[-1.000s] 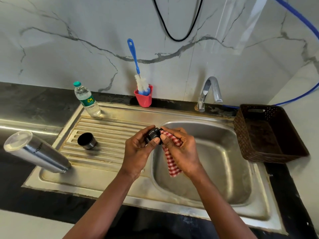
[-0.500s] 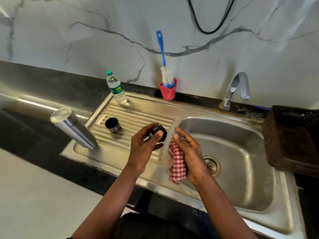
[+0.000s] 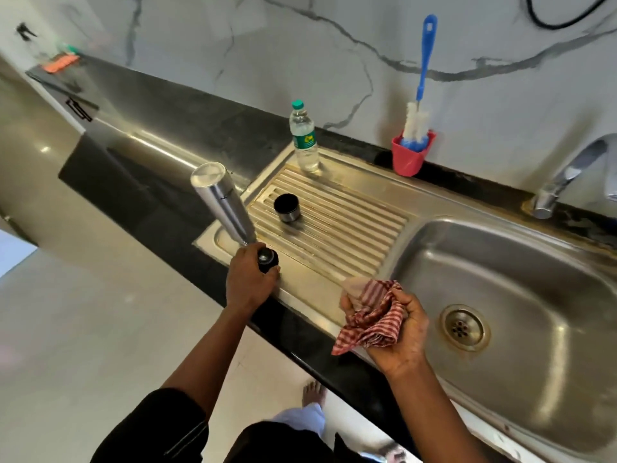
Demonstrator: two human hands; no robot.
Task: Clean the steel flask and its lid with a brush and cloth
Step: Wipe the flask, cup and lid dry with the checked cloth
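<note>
The steel flask [image 3: 223, 201] stands mouth-down at the left corner of the drainboard [image 3: 337, 225]. My left hand [image 3: 248, 280] grips the black inner lid [image 3: 267, 259] low at the front left of the drainboard, right beside the flask's mouth. Whether the lid touches the steel is hidden by my fingers. My right hand [image 3: 397, 332] holds the bunched red-checked cloth [image 3: 370, 317] above the front rim between drainboard and basin. The flask's steel cup lid [image 3: 287, 207] sits open end up on the drainboard ridges. The blue bottle brush [image 3: 419, 105] stands in a red holder [image 3: 410, 154] at the wall.
A plastic water bottle [image 3: 303, 138] stands at the drainboard's back corner. The sink basin [image 3: 521, 269] with its drain [image 3: 464, 327] lies to the right, the tap [image 3: 567, 177] behind it. Black counter [image 3: 140, 182] runs off to the left. My foot [image 3: 313, 394] shows on the floor below.
My left hand carried the black lid away from the cloth, left and down to the drainboard beside the flask. My right hand drew back with the cloth bunched in it. The camera swung left.
</note>
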